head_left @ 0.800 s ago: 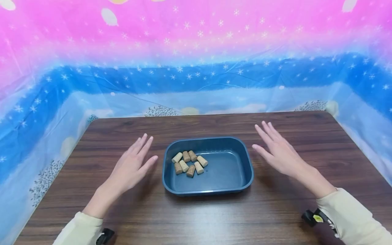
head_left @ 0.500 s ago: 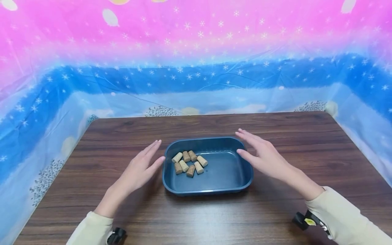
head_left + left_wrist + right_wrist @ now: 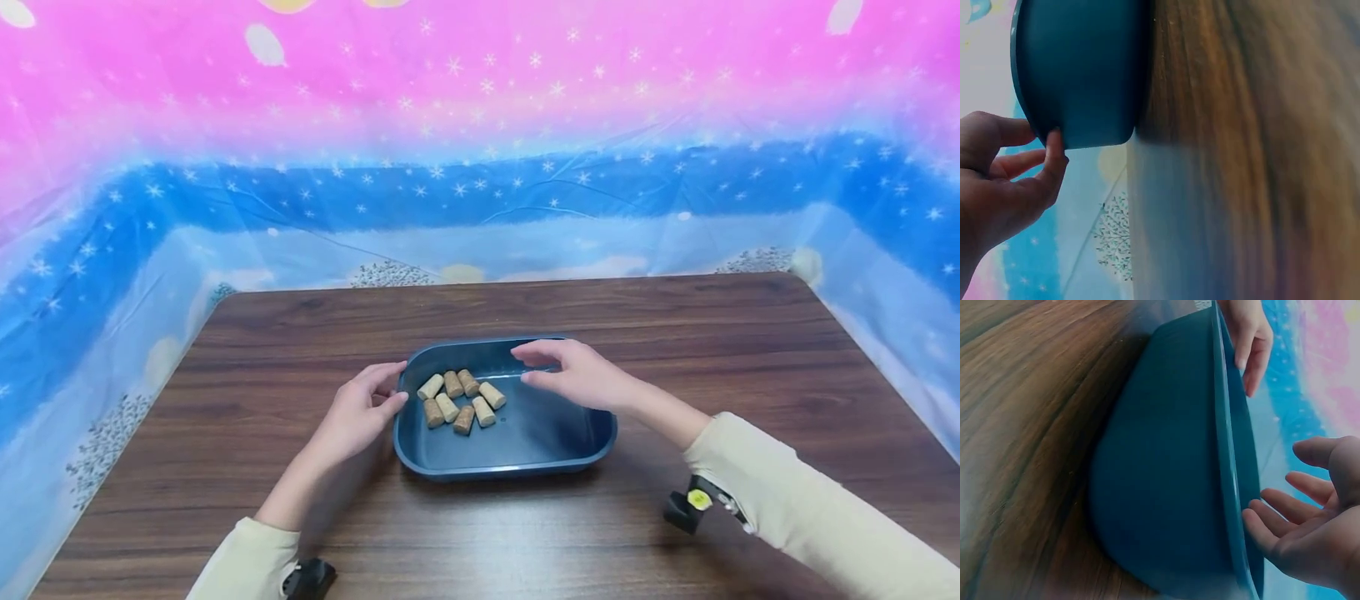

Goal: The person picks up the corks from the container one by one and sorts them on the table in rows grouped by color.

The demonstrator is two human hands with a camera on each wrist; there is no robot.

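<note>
A dark blue rectangular tub (image 3: 540, 440) with rounded corners rests on the table. Several tapered cork stoppers (image 3: 464, 419), some pale and some darker brown, lie together in its left part. At the tub's left end, my left hand (image 3: 358, 417) pinches the rim; in the left wrist view the thumb meets the rim and the fingers (image 3: 1054, 165) bend against the outer wall. Above the right half of the tub hovers my right hand (image 3: 581, 377), palm down, fingers loosely extended and holding nothing. The right wrist view has its fingers (image 3: 1260, 531) just past the near rim.
The dark wood-grain table (image 3: 300, 333) extends on all sides of the tub. Behind and beside it hangs a pink and blue cloth (image 3: 480, 192) with snowflakes. Black wrist cameras (image 3: 684, 510) sit under both cream sleeves (image 3: 795, 487).
My left hand has moved right from the bare table to the tub's left rim and taken hold of it. The right hand has come left, in over the tub. The corks lie as before.
</note>
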